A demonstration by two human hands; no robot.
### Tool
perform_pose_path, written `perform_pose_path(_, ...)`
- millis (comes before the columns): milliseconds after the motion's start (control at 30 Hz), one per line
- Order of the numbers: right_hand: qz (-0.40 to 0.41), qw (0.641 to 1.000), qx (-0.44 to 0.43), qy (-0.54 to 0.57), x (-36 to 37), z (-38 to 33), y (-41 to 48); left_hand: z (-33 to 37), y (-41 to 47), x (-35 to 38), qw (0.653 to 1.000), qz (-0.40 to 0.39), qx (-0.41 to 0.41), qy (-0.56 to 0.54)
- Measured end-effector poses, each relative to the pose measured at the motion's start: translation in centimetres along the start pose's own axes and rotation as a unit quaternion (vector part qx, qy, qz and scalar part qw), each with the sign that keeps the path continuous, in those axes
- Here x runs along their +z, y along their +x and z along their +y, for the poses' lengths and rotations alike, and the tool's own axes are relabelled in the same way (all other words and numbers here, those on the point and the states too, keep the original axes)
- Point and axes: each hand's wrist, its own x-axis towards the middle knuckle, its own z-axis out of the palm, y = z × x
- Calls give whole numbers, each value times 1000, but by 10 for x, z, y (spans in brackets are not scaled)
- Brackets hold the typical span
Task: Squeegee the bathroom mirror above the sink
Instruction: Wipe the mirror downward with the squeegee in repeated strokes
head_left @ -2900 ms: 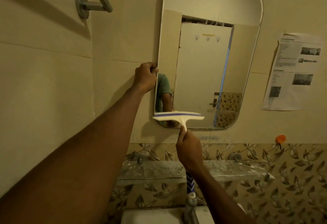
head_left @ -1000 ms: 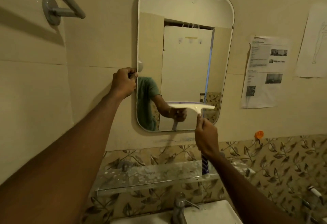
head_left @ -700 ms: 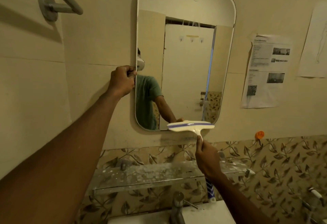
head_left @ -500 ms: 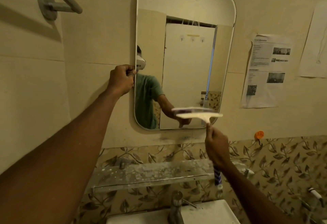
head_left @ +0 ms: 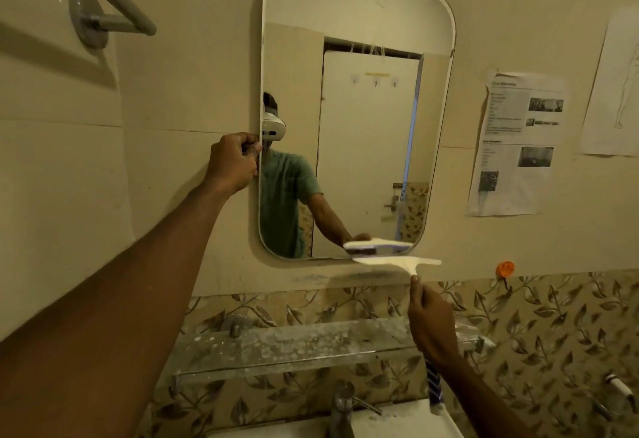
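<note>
While the left hand [head_left: 235, 161] is closed on the left edge of the mirror [head_left: 356, 23], steadying it, the right hand [head_left: 430, 323] has its grip closed around the handle of the squeegee [head_left: 397, 261]. Head view, the only one: blade lies roughly level at the mirror's bottom edge, right of centre, just off the lower rim; contact with the glass cannot be told. Judgement: this reads as the bottom end of a downward stroke on the right-hand strip. To do the step well: carry the blade up to the top rim, press it flat with even pressure, pull down in one straight pass, overlap the neighbouring strip. Keep the left hand bracing so the mirror does not rock. Risk: run-off onto the shelf [head_left: 311, 341] below; streaks if the blade tilts.
</note>
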Motion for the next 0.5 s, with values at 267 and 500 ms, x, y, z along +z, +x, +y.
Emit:
perform_pose_path(267, -30, 989, -7, 141, 52, -94, -20, 3, -1, -4, 1000, -15, -4, -2)
perform_pose_path(500, 39, 984, 82, 153, 67, -109, 11, 1, 1, -4, 999, -16, 21, 21)
